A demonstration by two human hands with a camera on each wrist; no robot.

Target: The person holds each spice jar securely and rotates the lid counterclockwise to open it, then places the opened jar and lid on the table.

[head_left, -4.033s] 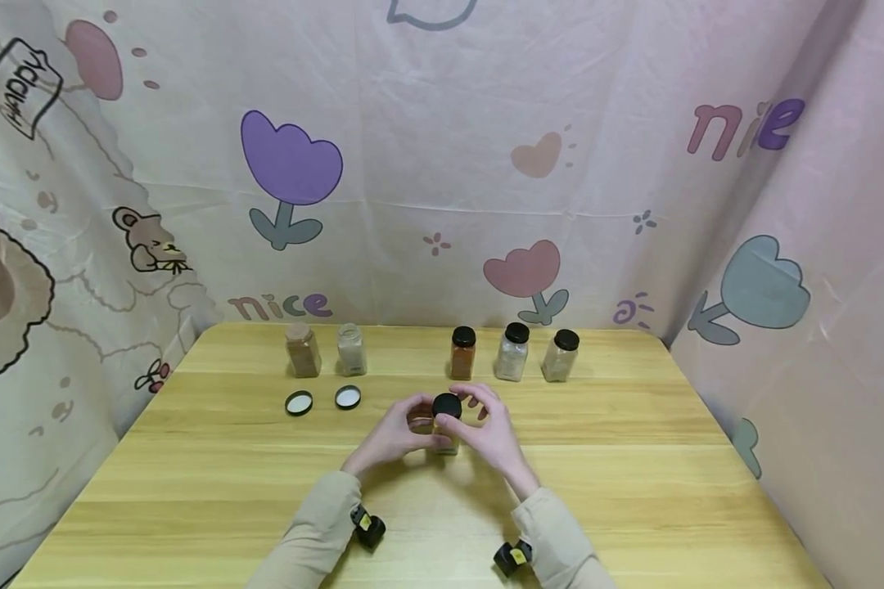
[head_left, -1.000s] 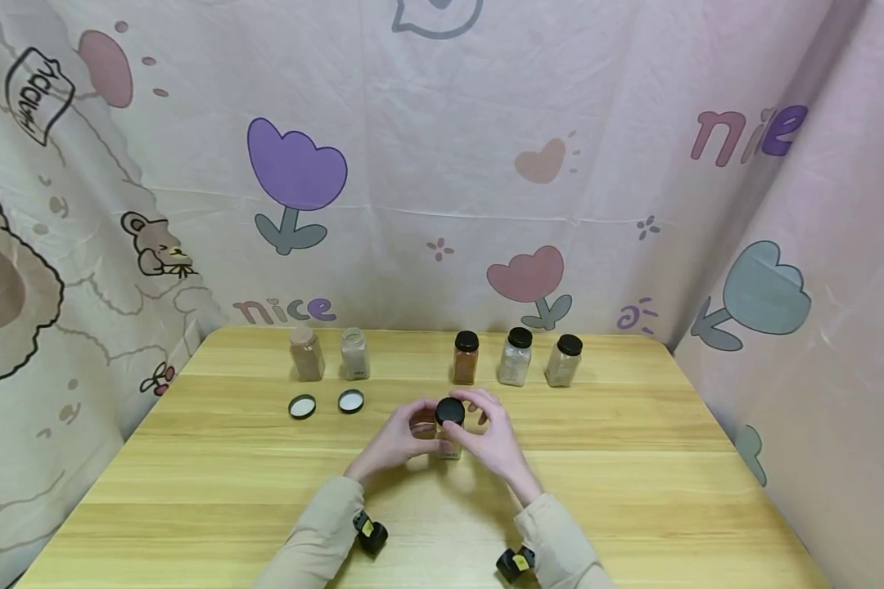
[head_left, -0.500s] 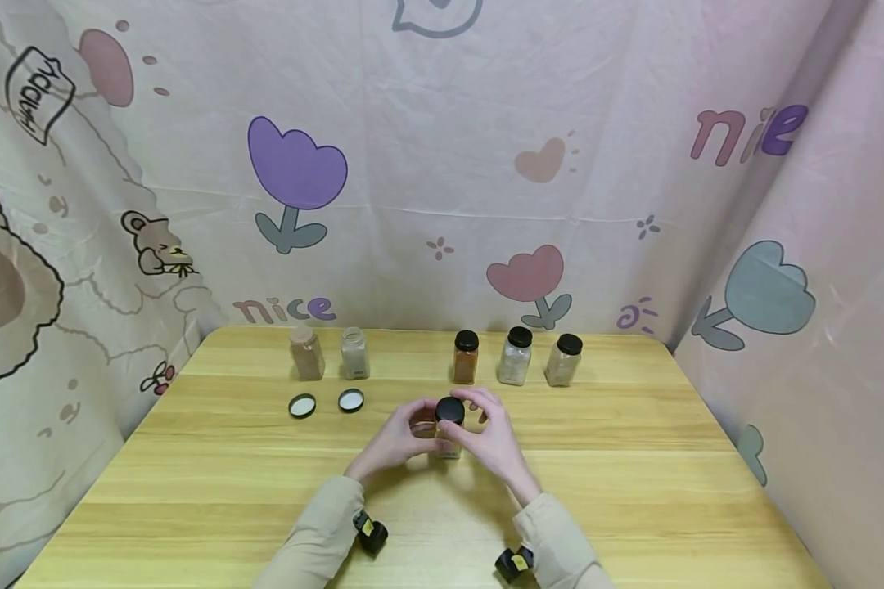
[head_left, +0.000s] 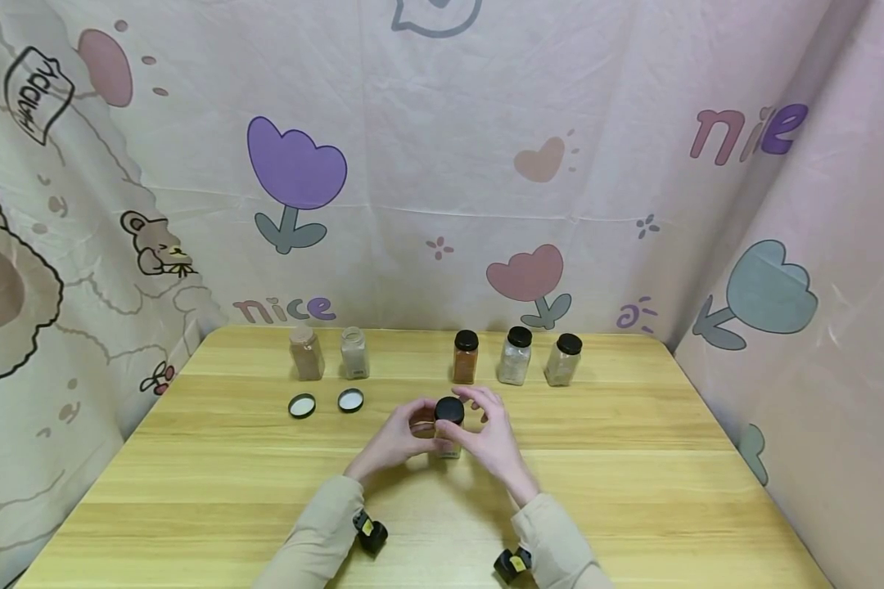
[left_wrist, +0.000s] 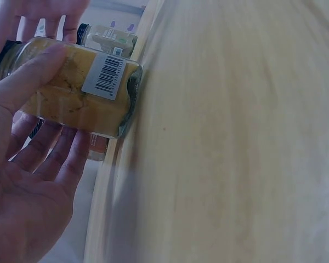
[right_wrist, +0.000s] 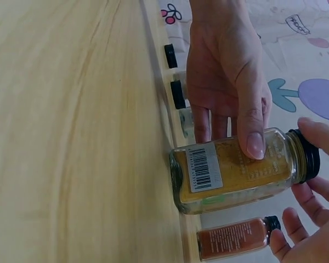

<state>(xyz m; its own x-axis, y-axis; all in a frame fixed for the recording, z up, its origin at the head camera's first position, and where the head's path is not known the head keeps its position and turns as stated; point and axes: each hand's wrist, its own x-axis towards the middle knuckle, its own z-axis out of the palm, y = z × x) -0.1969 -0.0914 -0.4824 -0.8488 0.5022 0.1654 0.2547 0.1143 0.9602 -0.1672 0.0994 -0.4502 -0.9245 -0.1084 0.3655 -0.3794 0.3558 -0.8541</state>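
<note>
A square glass spice jar of yellow powder [left_wrist: 77, 82] stands near the middle of the table. My left hand [head_left: 398, 435] grips its body, the thumb across the front and the fingers behind. At the top is a black screw lid [head_left: 449, 411], held by my right hand [head_left: 492, 433] with thumb and fingers around its edge. The right wrist view shows the lid [right_wrist: 310, 156] at the jar's neck and a barcode label [right_wrist: 204, 167] low on the glass. My left fingers hide part of the jar.
Behind stand three lidded jars: orange-red [head_left: 466, 358], white [head_left: 515, 357] and pale [head_left: 563, 360]. Back left are two lidless jars, brownish [head_left: 307, 355] and whitish [head_left: 355, 355]. Two black lids [head_left: 302, 406] lie upturned before them. A printed curtain [head_left: 412, 164] hangs behind the table.
Both hands stay on the yellow jar. My right fingers shift slightly around the lid's edge. The head view tilts a little from the oldest frame; the other jars and loose lids stay put.
</note>
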